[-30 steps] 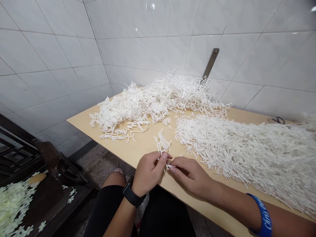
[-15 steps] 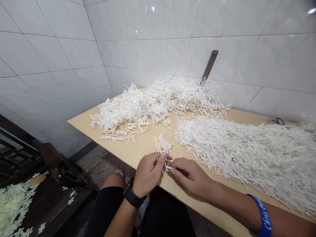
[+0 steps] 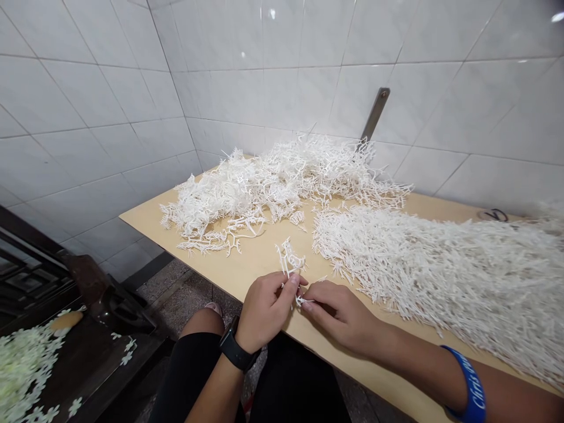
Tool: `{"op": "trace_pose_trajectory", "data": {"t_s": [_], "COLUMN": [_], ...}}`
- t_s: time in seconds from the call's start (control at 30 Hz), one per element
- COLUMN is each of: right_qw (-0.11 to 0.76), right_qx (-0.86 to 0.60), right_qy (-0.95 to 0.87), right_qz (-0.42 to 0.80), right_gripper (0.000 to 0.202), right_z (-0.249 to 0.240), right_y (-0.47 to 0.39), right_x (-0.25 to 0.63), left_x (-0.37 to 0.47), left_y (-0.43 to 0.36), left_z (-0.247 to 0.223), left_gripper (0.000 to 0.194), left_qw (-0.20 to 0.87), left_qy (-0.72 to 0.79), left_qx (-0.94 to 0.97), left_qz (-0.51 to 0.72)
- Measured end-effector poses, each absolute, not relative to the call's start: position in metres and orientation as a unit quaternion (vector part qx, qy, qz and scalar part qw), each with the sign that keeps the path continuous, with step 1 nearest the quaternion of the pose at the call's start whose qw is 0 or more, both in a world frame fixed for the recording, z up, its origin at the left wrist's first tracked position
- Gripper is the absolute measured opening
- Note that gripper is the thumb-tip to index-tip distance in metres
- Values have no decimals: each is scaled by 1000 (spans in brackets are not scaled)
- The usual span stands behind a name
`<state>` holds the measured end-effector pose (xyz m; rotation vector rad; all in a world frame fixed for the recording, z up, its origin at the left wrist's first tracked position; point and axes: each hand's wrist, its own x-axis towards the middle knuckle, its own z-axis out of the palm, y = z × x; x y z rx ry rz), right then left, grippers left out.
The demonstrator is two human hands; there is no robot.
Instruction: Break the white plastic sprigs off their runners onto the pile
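Note:
Near the front edge of the table, my left hand (image 3: pixel 274 302) pinches a white branching plastic sprue (image 3: pixel 288 258), whose thin branches stick up past the fingertips. Close beside it, my right hand (image 3: pixel 339 311) is closed, thumb against fingers, on a small white plastic sprig (image 3: pixel 301 300). Whether the sprig is still joined to the sprue is hidden by the fingers. Behind the hands lies a tangled heap of white branching sprues (image 3: pixel 264 182). To the right spreads a flatter, dense pile of small white sprigs (image 3: pixel 440 270).
The light wooden table (image 3: pixel 154 220) stands against white tiled walls. A metal bar (image 3: pixel 374 117) leans on the wall behind the heap. At lower left, a dark wooden chair (image 3: pixel 94 288) holds pale flower-shaped pieces (image 3: pixel 26 364). A dark cord loop (image 3: pixel 496 215) lies at the back right.
The sprue in my left hand has turned slightly, and the left thumb has shifted a little to the right. My right hand stays almost where it was.

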<state>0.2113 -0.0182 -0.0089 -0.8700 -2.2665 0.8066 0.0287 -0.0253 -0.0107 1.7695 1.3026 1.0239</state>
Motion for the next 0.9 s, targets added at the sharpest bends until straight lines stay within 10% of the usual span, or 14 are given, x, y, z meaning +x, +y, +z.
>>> {"op": "trace_pose_trajectory", "data": {"t_s": [0.9], "right_qw": [283], "right_qx": [-336], "right_qy": [-840], "right_qz": [319], "right_gripper": [22], "right_z": [-10], "right_y": [-18], "right_x": [213], "left_x": [30], "left_y": [-27], "left_z": [-7], "left_gripper": [41], "left_qw": [313], "left_qy": [504], "left_qx": [707], "left_qz": [384]}}
